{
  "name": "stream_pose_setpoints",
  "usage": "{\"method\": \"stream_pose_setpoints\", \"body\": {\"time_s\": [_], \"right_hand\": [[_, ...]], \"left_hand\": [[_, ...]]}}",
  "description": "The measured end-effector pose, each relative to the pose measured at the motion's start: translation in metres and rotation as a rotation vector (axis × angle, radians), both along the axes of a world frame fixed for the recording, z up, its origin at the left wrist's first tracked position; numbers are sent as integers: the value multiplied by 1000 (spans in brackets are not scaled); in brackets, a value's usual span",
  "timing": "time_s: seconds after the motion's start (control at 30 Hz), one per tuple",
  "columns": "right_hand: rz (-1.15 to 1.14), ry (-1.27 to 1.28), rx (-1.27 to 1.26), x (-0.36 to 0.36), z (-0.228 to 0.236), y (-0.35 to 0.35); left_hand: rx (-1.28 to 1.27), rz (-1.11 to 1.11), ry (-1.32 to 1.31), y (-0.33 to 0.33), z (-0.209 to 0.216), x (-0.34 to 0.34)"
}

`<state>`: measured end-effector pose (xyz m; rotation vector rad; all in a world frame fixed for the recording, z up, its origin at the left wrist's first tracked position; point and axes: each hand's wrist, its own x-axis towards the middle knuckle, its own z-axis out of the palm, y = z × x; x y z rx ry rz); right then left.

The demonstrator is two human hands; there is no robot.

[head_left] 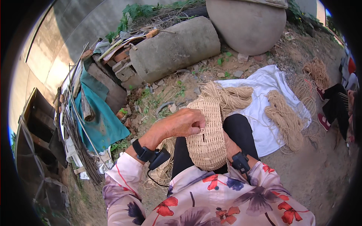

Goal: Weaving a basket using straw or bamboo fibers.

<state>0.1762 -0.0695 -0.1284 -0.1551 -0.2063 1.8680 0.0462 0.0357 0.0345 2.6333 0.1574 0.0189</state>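
Note:
A tan, tightly woven basket (211, 145) of plant-fibre cord lies lengthwise on my lap, over my dark trousers. My left hand (186, 122) rests on its upper left side with fingers curled. Thumb and fingertips pinch a short pale strand of cord (202, 131) beside a small dark gap in the weave. My right hand (230, 145) reaches along the basket's right side; its fingers are hidden behind or inside the weave. A coiled hank of tan cord (235, 98) lies just past the basket's far end.
More cord hanks (283, 116) lie on a white cloth (260, 84) to the right. Loose cord (164, 165) sits by my left leg. Ahead stand a concrete cylinder (175, 49) and a large rounded vessel (249, 26). Another person's legs (333, 109) show at far right.

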Motion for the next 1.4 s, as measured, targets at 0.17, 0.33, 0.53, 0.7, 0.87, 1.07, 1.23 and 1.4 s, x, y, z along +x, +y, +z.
{"method": "stream_pose_setpoints", "body": {"time_s": [0.17, 0.33, 0.53, 0.7, 0.87, 1.07, 1.23, 1.4], "right_hand": [[-41, -77, 36, 3, -3, 2], [-127, -490, -42, 27, 1, 0], [-445, -1209, 5, 95, 40, -43], [-434, -1350, 281, 60, 75, -55], [-539, -1406, 372, 43, 74, -44], [-574, -1708, 376, 35, 108, -26], [-496, -2045, 591, 33, 110, -4], [-539, -1719, 476, 34, 92, -8]], "left_hand": [[31, -60, 12, 5, -1, 5], [123, -113, -11, 5, -4, 6], [365, -150, -200, -30, -5, 4], [438, -91, -132, -37, 0, 12], [-399, 255, -277, -32, 48, 18], [-529, 576, -460, 0, 7, -18], [-540, 784, -483, -6, -53, -33], [-523, 885, -516, -24, -75, -29]]}}
